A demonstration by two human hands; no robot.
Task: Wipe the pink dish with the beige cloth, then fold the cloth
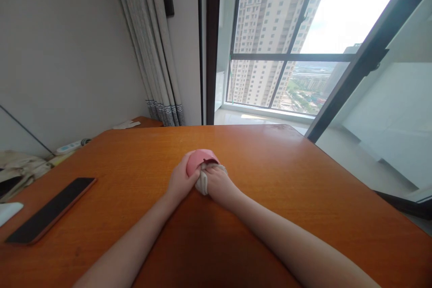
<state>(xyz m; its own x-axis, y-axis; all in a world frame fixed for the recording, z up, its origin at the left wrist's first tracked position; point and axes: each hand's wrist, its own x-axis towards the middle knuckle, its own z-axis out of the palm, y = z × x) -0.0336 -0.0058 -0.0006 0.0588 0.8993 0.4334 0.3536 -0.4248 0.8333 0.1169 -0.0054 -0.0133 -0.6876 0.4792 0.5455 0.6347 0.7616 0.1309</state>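
Observation:
My left hand is closed round the left side of a rounded pink bowl-shaped object, thumb toward me. Its exact kind is hard to make out; a dark notch shows at its near edge. A folded whitish cloth is bunched against the near side of the pink object. My right hand grips this cloth and presses it to the object's opening, so its fingertips are partly hidden. Both hands are close together above the middle of the wooden table.
On the left of the table lies a long black flat panel with an orange-brown edge. A white object is cut off by the left frame edge. Beyond the table are a power strip, a grey curtain and a large window.

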